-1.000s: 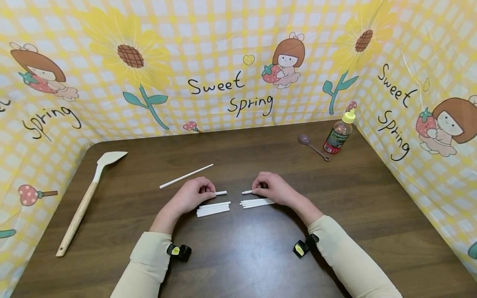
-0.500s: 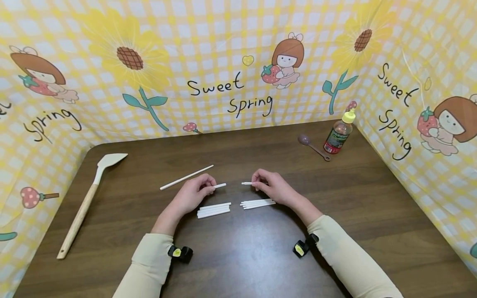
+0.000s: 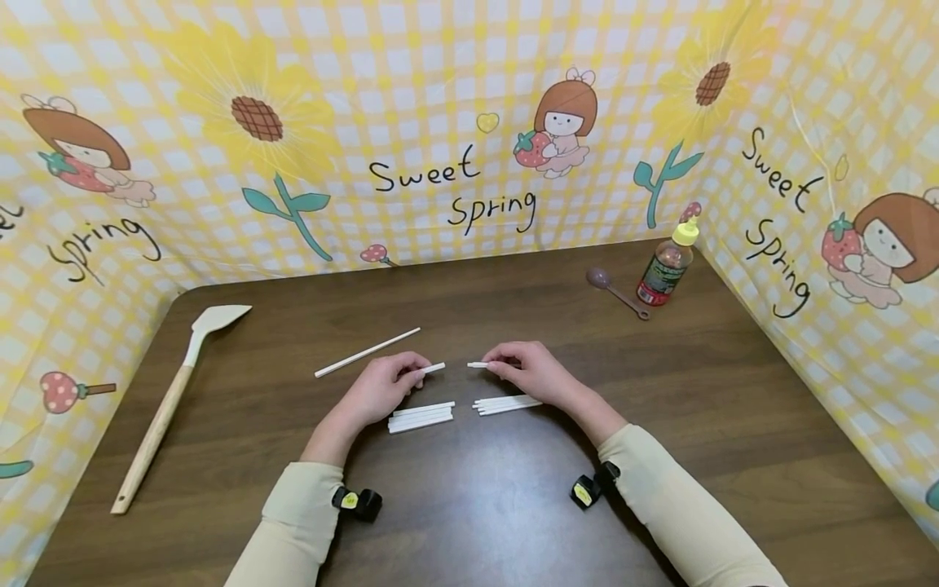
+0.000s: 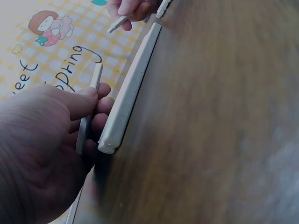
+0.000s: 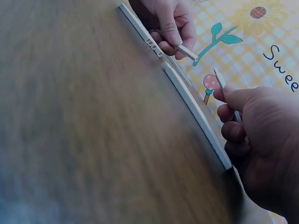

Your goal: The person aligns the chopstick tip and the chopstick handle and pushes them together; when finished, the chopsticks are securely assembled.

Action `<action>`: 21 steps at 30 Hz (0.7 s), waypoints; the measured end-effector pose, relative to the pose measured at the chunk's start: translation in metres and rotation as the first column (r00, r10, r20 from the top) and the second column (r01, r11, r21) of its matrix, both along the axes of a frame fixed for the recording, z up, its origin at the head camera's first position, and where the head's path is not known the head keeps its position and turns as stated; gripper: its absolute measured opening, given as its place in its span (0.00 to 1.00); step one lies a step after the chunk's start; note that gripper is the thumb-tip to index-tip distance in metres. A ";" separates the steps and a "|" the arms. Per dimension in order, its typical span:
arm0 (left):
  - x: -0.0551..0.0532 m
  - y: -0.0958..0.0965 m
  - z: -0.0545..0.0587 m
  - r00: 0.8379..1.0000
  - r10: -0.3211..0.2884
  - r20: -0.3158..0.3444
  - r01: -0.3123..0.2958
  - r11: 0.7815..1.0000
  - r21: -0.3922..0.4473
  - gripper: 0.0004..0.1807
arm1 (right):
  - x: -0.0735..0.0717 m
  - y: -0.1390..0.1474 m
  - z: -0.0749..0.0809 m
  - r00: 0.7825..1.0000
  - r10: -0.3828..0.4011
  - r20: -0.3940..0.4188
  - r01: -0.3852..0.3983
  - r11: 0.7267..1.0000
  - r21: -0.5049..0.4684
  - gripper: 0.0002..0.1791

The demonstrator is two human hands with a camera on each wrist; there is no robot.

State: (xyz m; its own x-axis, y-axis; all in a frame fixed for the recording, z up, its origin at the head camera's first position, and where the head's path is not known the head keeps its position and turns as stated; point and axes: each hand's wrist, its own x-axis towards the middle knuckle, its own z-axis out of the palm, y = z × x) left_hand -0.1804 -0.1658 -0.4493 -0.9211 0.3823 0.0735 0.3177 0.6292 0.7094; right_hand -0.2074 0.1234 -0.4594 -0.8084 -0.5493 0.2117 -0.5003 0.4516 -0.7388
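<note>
My left hand (image 3: pixel 383 383) pinches a short white rod (image 3: pixel 434 368) between thumb and fingers, its free end pointing right. Opposite it, my right hand (image 3: pixel 530 371) pinches another white rod, whose narrower tip (image 3: pixel 475 364) points left. A small gap separates the two ends, and both are held above the table. In the right wrist view the end of the left rod (image 5: pixel 189 52) looks hollow. Nearer me lie two groups of white rods, a left group (image 3: pixel 421 417) and a right group (image 3: pixel 506 403), side by side on the table. Fingers hide much of both held rods.
A longer white rod (image 3: pixel 367 352) lies beyond my left hand. At the far left is a white spatula (image 3: pixel 157 408) with a wooden handle. A purplish spoon (image 3: pixel 618 293) and a yellow-capped bottle (image 3: pixel 663 269) are at the back right. Patterned cloth (image 3: pixel 425 98) walls the brown table (image 3: pixel 469 505).
Both hands have risen from the table with their rods, moving slightly away from me. Most recently my right hand has shifted left, bringing its rod's tip closer to the other.
</note>
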 end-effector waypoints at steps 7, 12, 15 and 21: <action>0.002 0.000 0.001 1.000 -0.008 0.008 0.008 1.000 0.000 0.05 | 0.001 -0.001 0.000 1.000 -0.004 0.016 0.004 1.000 0.006 0.05; 0.001 0.002 0.000 1.000 -0.026 -0.018 0.026 1.000 0.002 0.04 | 0.001 -0.002 0.001 1.000 -0.008 0.018 0.008 1.000 -0.001 0.04; 0.000 0.003 0.001 0.999 -0.027 -0.023 0.027 1.000 -0.001 0.04 | 0.001 -0.003 0.002 1.000 -0.007 0.009 0.007 1.000 0.003 0.04; 0.001 0.007 0.003 0.999 -0.035 -0.018 0.035 0.999 -0.014 0.04 | -0.001 -0.009 0.002 1.000 0.014 -0.001 -0.014 0.999 0.031 0.04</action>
